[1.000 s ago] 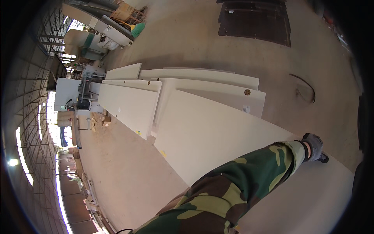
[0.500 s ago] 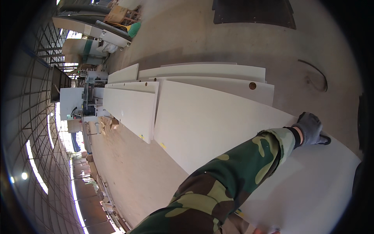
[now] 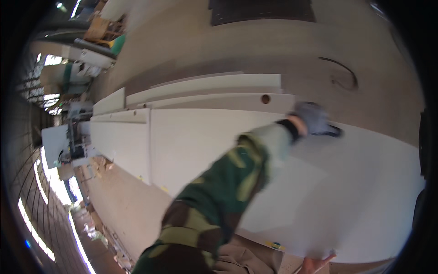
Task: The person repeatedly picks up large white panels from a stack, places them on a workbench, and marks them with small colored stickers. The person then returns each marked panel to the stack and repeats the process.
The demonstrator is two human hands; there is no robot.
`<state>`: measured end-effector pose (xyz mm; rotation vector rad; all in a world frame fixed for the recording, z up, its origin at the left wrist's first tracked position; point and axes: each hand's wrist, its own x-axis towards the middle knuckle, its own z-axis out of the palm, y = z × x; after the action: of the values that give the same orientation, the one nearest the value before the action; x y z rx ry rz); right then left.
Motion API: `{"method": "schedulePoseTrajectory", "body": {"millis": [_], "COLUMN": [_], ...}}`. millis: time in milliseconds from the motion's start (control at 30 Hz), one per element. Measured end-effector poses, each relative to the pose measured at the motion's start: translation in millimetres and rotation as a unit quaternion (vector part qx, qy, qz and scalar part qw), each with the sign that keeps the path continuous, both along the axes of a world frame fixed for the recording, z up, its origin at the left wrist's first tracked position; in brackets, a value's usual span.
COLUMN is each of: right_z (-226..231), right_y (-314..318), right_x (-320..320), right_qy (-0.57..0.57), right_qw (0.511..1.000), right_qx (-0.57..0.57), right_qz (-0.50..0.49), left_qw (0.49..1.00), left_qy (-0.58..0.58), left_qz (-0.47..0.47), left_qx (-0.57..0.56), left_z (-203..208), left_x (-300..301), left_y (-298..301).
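Gripping a white panel (image 3: 326, 196) by its far edge with the gloved left hand (image 3: 312, 118).
Located beside other panels (image 3: 121, 137); touched at near edge by the right hand (image 3: 314, 265), mostly cropped; cannot tell if clamped.

A green-brown camouflage sleeve (image 3: 219, 185) meets a blurred, seemingly grey glove (image 3: 312, 118).

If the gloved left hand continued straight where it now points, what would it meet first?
Probably the thin dark curved strip beyond the white panel. It seems to lie lower, on the floor, so the left hand might pass above; depth is unclear.
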<state>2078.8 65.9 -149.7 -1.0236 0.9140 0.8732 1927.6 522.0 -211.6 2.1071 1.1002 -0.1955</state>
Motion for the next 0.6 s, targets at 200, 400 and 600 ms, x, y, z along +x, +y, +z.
{"method": "schedulePoseTrajectory", "body": {"millis": [200,400,600], "right_z": [-33.3,25.5,170.4], "right_y": [12.4,-12.4,-98.2], "right_x": [6.3,42.1,46.0], "right_qy": [-0.008,-0.105,-0.142], "right_qw": [0.990,0.978,0.918], "right_qx": [0.026,0.006,-0.207], "right_qz": [0.137,0.179,0.307], "left_qw": [0.975,0.993,0.995], "left_qy": [0.173,0.055,-0.040], "left_qz": [0.140,0.101,0.088], "left_qx": [0.002,-0.002,0.015], "left_z": [14.6,39.2,171.7], "left_x": [-80.7,-31.8,-1.4], "left_y": [-43.8,-48.2,-90.5]}}
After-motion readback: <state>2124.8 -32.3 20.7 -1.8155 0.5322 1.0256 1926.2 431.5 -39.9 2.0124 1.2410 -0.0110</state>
